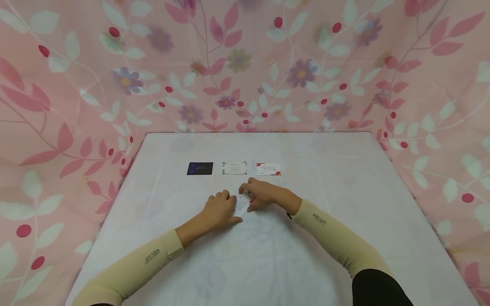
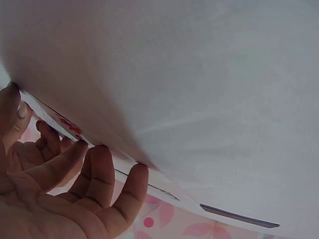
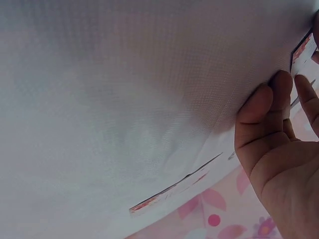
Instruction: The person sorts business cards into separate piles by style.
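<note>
A small white card with red marks (image 1: 242,205) lies tilted at mid-table between my two hands. My left hand (image 1: 220,208) holds its near-left side, thumb at one end and curled fingers (image 2: 99,169) along the edge of the card (image 2: 55,119). My right hand (image 1: 260,194) reaches over from the right and pinches the card's far end (image 3: 303,52) with its fingertips (image 3: 264,114). Both hands rest low on the white table (image 1: 344,204). How much of the card the hands cover is hidden.
Three cards lie in a row just beyond the hands: a dark blue card (image 1: 200,168), a white card with green trim (image 1: 234,168) and a white card with red flowers (image 1: 268,169). A pink floral cloth (image 1: 245,63) rises behind and beside the table.
</note>
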{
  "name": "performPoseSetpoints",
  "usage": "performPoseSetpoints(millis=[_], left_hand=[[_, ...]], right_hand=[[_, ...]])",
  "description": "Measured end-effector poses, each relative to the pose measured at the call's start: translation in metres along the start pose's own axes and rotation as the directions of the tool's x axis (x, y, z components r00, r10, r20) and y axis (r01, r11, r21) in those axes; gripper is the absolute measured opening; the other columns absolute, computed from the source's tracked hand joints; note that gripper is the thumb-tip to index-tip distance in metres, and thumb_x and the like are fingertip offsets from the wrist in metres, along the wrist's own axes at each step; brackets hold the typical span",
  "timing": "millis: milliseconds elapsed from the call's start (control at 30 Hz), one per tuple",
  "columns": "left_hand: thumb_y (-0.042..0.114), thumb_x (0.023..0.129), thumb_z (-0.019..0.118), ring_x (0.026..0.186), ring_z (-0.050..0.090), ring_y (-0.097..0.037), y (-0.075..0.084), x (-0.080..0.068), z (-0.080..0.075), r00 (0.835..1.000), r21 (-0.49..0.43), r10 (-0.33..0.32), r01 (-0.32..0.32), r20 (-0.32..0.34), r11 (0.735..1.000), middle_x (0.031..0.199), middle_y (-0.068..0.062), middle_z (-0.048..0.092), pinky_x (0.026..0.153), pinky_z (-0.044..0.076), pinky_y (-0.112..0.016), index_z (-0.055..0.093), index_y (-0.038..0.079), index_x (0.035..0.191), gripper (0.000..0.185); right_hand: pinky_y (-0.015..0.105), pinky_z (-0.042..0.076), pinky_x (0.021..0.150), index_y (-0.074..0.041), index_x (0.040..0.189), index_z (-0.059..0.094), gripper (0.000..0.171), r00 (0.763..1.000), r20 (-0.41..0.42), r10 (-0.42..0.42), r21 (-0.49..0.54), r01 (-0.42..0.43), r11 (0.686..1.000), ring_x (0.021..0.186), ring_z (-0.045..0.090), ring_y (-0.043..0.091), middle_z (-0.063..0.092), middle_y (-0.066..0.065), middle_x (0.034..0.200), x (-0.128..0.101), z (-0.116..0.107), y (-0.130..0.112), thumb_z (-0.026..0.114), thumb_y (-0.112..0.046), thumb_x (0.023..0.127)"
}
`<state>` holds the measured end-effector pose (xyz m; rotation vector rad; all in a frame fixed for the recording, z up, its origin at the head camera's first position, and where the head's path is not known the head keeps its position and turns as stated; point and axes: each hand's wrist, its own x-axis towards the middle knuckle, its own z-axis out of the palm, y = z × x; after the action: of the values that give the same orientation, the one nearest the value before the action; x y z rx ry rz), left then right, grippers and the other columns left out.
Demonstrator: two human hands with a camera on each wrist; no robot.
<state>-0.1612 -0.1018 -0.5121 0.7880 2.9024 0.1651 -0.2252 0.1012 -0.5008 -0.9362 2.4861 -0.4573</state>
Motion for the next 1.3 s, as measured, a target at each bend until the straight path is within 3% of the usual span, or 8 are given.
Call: performPoseSetpoints(millis=[167, 367, 900, 1100, 1300], left_hand=[[0.056, 0.081, 0.075, 0.090, 0.051, -0.023, -0.009, 0.002, 0.001, 1.000, -0.007, 0.007, -0.007, 0.007, 1.000, 0.103, -0.006, 0.056, 0.077, 0.044, -0.042, 0.063, 0.010, 0.114, 0.058], [0.052, 0.080, 0.077, 0.096, 0.055, -0.025, -0.016, 0.002, 0.001, 0.999, -0.062, 0.033, -0.035, -0.019, 0.997, 0.108, -0.008, 0.058, 0.086, 0.046, -0.044, 0.064, 0.006, 0.122, 0.064], [0.042, 0.075, 0.084, 0.089, 0.055, -0.021, -0.024, 0.005, 0.000, 0.996, -0.147, 0.051, -0.062, -0.077, 0.987, 0.101, -0.005, 0.061, 0.080, 0.047, -0.041, 0.064, 0.006, 0.111, 0.054], [0.042, 0.075, 0.083, 0.087, 0.055, -0.019, -0.028, 0.008, 0.001, 0.994, -0.149, 0.058, -0.072, -0.096, 0.986, 0.098, -0.003, 0.062, 0.080, 0.048, -0.037, 0.065, 0.006, 0.112, 0.055], [0.044, 0.077, 0.082, 0.097, 0.059, -0.023, -0.029, 0.011, 0.000, 0.994, -0.151, 0.048, -0.063, -0.096, 0.987, 0.109, -0.009, 0.064, 0.087, 0.050, -0.041, 0.064, 0.004, 0.120, 0.061]], right_hand=[[0.029, 0.045, 0.080, -0.017, 0.114, 0.060, 0.049, 1.000, -0.025, -0.013, -0.003, 0.013, 1.000, 0.088, 0.051, 0.015, 0.051, 0.001, 0.105, 0.001, 0.003, 0.001, 0.086, -0.036, 0.076], [0.025, 0.045, 0.076, -0.011, 0.102, 0.061, 0.050, 0.996, -0.073, -0.055, -0.081, 0.049, 0.996, 0.079, 0.051, 0.014, 0.051, -0.002, 0.100, -0.002, 0.006, 0.002, 0.084, -0.046, 0.074], [0.026, 0.046, 0.076, -0.008, 0.108, 0.059, 0.052, 0.982, -0.163, -0.098, 0.010, 0.101, 0.995, 0.082, 0.051, 0.012, 0.059, 0.000, 0.098, -0.007, 0.012, 0.006, 0.084, -0.042, 0.076], [0.026, 0.046, 0.078, -0.012, 0.126, 0.059, 0.063, 0.976, -0.194, -0.104, -0.045, 0.097, 0.994, 0.086, 0.052, 0.010, 0.057, -0.002, 0.109, -0.009, 0.018, 0.007, 0.081, -0.046, 0.078], [0.022, 0.042, 0.069, -0.014, 0.123, 0.063, 0.062, 0.970, -0.231, -0.081, -0.082, 0.064, 0.995, 0.080, 0.049, 0.009, 0.054, -0.002, 0.109, -0.009, 0.019, 0.008, 0.082, -0.050, 0.076]])
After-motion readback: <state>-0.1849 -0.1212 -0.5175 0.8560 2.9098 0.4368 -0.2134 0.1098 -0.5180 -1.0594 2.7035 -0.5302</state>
